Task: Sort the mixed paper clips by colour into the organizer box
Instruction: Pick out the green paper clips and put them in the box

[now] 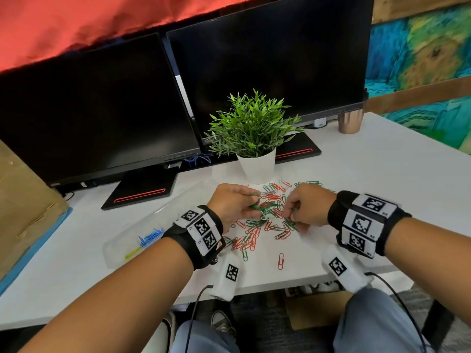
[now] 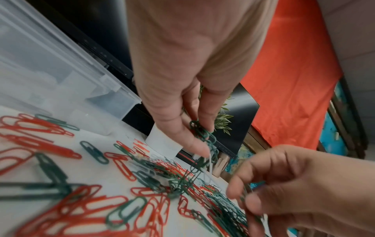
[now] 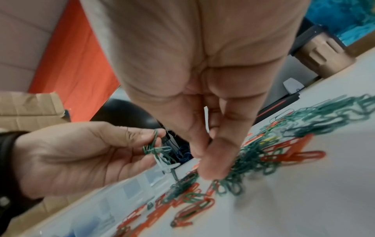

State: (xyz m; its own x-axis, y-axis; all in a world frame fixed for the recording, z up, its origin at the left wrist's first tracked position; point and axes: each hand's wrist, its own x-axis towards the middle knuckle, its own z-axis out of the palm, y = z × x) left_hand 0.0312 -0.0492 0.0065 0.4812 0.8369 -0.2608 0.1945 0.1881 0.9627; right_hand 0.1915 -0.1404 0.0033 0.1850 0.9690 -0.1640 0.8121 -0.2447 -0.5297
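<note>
Red and green paper clips (image 1: 265, 220) lie heaped on the white table in front of the plant. My left hand (image 1: 251, 205) pinches a tangled bunch of green clips (image 2: 202, 136) lifted just above the heap, and a white clip (image 3: 166, 165) dangles from it. My right hand (image 1: 290, 212) pinches more green clips (image 2: 245, 195) at the heap's right side, fingertips (image 3: 213, 166) down among them. The clear organizer box (image 1: 122, 240) lies to the left, open, with blue clips (image 1: 150, 236) in one compartment and yellow clips (image 1: 132, 253) in another.
A white potted plant (image 1: 257, 164) stands right behind the heap. Two dark monitors (image 1: 102, 110) fill the back of the table. A copper cup (image 1: 350, 122) is at the back right and cardboard (image 1: 23, 200) at the left edge. One red clip (image 1: 280, 261) lies near the front edge.
</note>
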